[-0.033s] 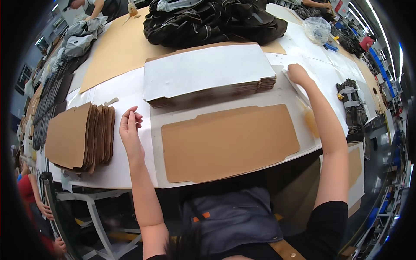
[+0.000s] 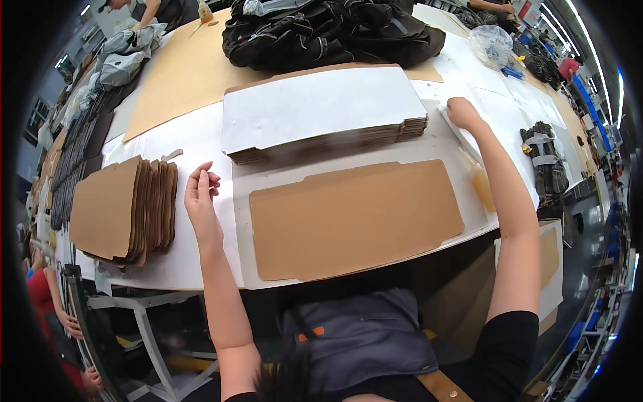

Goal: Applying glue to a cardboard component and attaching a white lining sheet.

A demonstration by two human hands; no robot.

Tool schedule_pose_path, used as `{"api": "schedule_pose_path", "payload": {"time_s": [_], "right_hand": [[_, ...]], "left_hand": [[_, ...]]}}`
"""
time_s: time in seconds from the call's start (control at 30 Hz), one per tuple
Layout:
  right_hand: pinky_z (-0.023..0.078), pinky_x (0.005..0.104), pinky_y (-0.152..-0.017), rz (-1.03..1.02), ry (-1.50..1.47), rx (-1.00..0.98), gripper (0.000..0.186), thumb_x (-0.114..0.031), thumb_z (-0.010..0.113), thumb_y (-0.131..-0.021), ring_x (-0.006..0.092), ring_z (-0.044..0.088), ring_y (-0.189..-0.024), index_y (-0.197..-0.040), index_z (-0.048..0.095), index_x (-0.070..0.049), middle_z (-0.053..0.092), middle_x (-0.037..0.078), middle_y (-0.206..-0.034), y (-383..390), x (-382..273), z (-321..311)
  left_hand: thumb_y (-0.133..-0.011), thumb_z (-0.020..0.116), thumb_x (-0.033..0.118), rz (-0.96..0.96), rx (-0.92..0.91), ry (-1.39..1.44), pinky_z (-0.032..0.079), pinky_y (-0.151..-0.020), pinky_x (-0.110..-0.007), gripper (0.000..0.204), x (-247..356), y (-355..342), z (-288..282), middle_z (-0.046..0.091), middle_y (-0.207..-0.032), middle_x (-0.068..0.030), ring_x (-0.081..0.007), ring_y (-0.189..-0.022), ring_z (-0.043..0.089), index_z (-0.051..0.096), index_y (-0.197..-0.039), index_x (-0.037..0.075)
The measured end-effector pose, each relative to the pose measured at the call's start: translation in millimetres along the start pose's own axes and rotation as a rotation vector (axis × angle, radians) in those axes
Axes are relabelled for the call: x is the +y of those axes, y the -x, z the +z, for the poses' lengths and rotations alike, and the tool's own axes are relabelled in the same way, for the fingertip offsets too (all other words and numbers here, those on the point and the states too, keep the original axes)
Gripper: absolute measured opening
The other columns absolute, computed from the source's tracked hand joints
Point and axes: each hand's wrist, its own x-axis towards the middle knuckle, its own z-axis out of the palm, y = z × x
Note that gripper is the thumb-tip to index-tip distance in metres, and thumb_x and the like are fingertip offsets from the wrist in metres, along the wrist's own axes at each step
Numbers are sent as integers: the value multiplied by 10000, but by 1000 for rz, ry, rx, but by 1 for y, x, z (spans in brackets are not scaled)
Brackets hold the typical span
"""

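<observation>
Head view: wide, flat brown cardboard sheet [image 2: 355,221] on a big white table [image 2: 184,258]

I see the sheet lying flat at the near edge, right in front of the person. It sits on a pale grey flat layer [image 2: 242,221]. Just behind it is a long stack of cardboard pieces with a white top [image 2: 325,104].

The left hand [image 2: 203,187] is up near the sheet's left side. Its fingers curl loosely, and I can't tell if something is in them. Beside it stands a thick pile of smaller brown cardboard pieces [image 2: 104,211].

The right hand [image 2: 462,112] is curled tight like a fist, right of the long stack. I can't tell what it grips. A thin white strip [image 2: 463,139] shows below it.
</observation>
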Motion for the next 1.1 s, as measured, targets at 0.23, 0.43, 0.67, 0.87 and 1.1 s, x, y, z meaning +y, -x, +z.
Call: {"api": "schedule_pose_path", "payload": {"time_s": [0.23,0.43,0.67,0.87,1.1], "right_hand": [[566,355,-530,232,-522,-118,291,-141,490,-903,241,669,-511,-927,672,84,670,178,-687,-3,20,-2],[564,406,-667,-104,50,141,333,-260,583,-905,318,655,-530,-830,673,51,672,238,-738,3,1,8],[574,392,-710,281,-373,-188,246,-103,499,-898,294,715,-732,-911,674,70,688,223,-743,0,-2,-15],[580,301,-692,375,-983,-156,229,-72,489,-913,237,717,-743,-936,659,79,679,219,-763,22,39,-8],[515,313,-668,73,-275,-56,241,-186,717,-850,211,630,-713,-951,631,15,661,147,-827,94,49,-39]], "left_hand": [[-1020,504,180,-1,-8,4,388,-726,-202,227,3,0,-3,576,-844,31,-46,-788,483,647,-1131,44],[-1021,510,183,-4,-30,1,391,-732,-202,232,-1,0,-4,569,-857,34,-40,-793,477,638,-1156,44],[-1020,500,169,11,-3,-11,394,-708,-200,226,0,1,-4,597,-840,27,-47,-785,498,664,-1113,44],[-1020,500,168,9,-19,20,393,-712,-202,226,-1,1,0,595,-839,28,-50,-779,496,665,-1111,43],[-1015,503,173,8,-50,-15,391,-718,-204,228,2,3,-1,592,-835,27,-52,-783,496,669,-1099,41]]}}
